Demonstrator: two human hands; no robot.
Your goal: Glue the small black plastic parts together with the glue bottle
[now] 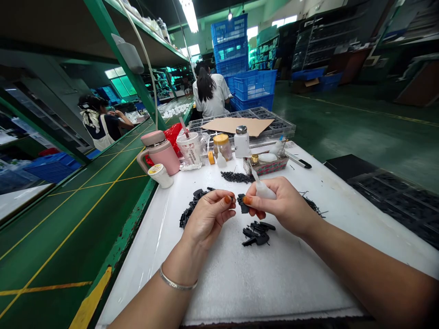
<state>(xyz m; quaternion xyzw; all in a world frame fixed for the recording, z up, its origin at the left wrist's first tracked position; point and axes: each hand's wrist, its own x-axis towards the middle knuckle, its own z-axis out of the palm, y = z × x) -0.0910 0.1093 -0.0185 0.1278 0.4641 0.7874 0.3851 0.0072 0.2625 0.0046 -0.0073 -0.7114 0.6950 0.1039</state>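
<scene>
My right hand [274,201] pinches a small black plastic part [243,204] between thumb and fingers. A white squeeze bottle with a thin nozzle [264,189] is tucked into that same hand, its tip pointing up and to the left. Just left of the part, my left hand [209,212] is closed in a pinch on something tiny that I cannot make out. Below both hands lies a small group of black plastic pieces [257,234]. A larger heap of black parts [188,214] sits beside my left hand, partly hidden by it.
Tiny black pieces [236,177] lie beyond my hands, thin black strips [313,205] to the right. A pink mug [163,155], a plastic cup [190,148], a yellow-lidded jar [222,146], a white pump bottle [242,142] and a small box [270,165] line the back. Two people sit farther off.
</scene>
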